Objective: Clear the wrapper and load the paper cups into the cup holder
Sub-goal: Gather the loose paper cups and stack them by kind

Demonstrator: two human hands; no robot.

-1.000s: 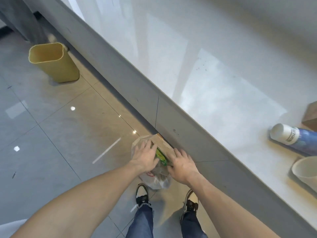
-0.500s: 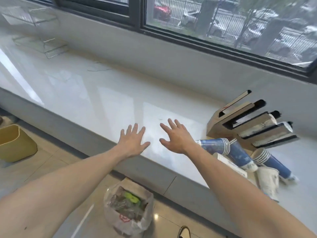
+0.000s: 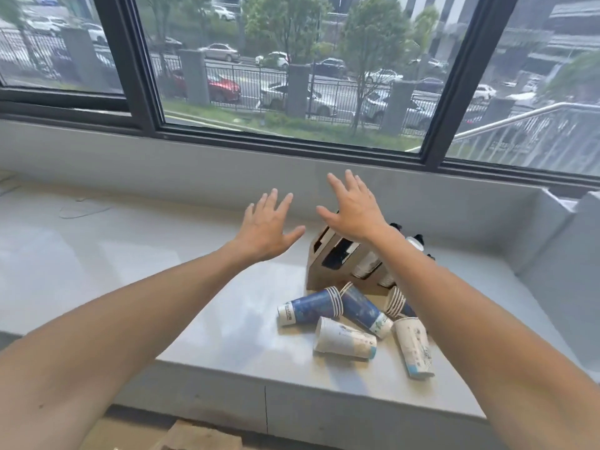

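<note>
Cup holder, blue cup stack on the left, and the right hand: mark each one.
cup holder [image 3: 316,271]: head view, on its brown front wall, left of the slots.
blue cup stack [image 3: 308,308]: head view, mid-side of the outer cup, lying down.
right hand [image 3: 355,211]: head view, back of the open hand.

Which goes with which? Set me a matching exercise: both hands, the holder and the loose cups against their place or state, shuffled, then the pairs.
Things:
1. left hand
2. holder
3. loose cups
4. right hand

Place or state:
A. lying on their sides on the sill
B. open, fingers spread, in front of the holder's top
C. brown, standing behind the loose cups
D. open, fingers spread, over bare sill

Pairs: 1-D, 2-C, 3-A, 4-B
</note>
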